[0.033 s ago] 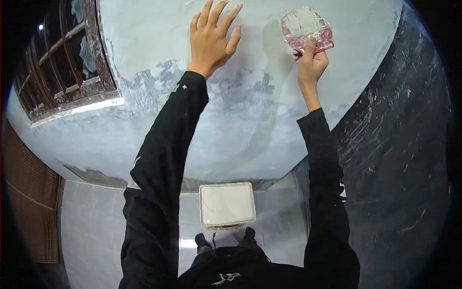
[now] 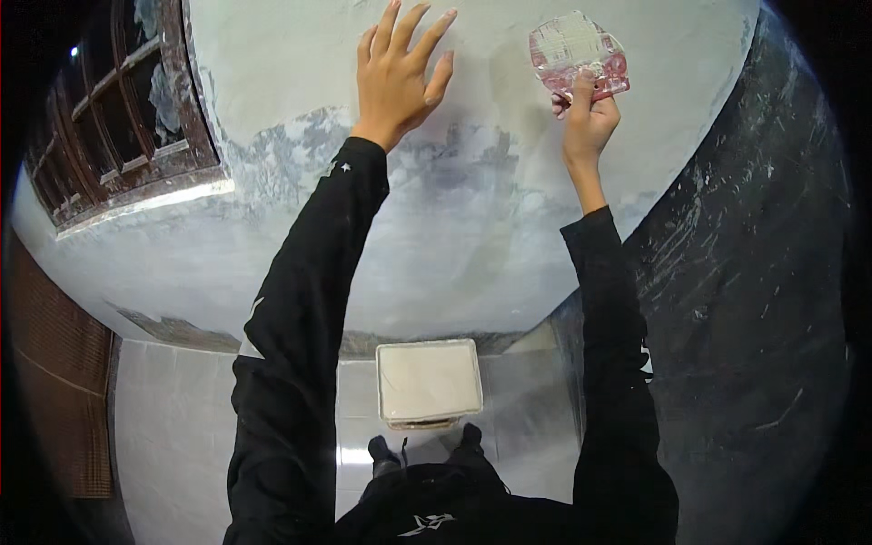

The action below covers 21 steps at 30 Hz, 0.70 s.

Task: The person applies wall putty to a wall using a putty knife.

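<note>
Putty scraper (image 2: 579, 53): a broad, flat blade, reddish and smeared with pale filler, is held high on the wall (image 2: 472, 227), its face laid against the plaster at upper right of the head view.
Right hand (image 2: 586, 113): fingers are closed round the scraper's lower edge, one finger laid up the back of the blade — a grip judged to press the blade flat to the surface.
Left hand (image 2: 400, 77): fingers are spread and the palm is laid flat on the wall, well apart from the blade; nothing is held. It appears to serve as a brace for the raised reach.
Wall: a pale, smooth coat is seen above, greyer patchy areas lower down.
Tray (image 2: 429, 381): a square container of white filler is set on the tiled floor (image 2: 182, 409), just in front of the feet — kept close below the work.
Window (image 2: 118, 136): a dark wooden frame is seen at left.
</note>
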Available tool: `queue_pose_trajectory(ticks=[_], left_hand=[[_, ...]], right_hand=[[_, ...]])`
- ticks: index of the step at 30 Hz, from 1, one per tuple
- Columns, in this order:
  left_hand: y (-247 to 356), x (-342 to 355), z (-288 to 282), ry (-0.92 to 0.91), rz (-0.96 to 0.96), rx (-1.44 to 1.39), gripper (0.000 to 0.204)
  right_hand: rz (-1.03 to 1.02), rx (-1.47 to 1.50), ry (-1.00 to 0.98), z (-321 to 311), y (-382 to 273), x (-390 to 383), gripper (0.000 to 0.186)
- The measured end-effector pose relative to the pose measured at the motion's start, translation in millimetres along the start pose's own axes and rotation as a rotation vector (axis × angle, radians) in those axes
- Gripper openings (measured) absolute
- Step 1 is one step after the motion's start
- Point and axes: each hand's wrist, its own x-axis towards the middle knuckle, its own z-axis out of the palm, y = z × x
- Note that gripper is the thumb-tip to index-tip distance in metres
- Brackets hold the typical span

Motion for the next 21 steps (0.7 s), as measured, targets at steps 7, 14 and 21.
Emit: queue_pose_trajectory(ticks=[7,14,21], left_hand=[[6,-85,-60,-0.193,-0.027,-0.041,0.045],[28,-159,-133,-0.374,-0.059,0.053,0.043],[94,-241,-181,-0.578,-0.277,0.069,0.043]], right_hand=[[0.142,-0.152,-0.13,-25,-47,-79,0.027],[0.288,-0.293,-0.235,-61,-71,-142,0.027],[0.349,-0.262,-0.308,-111,-64,-217,0.025]])
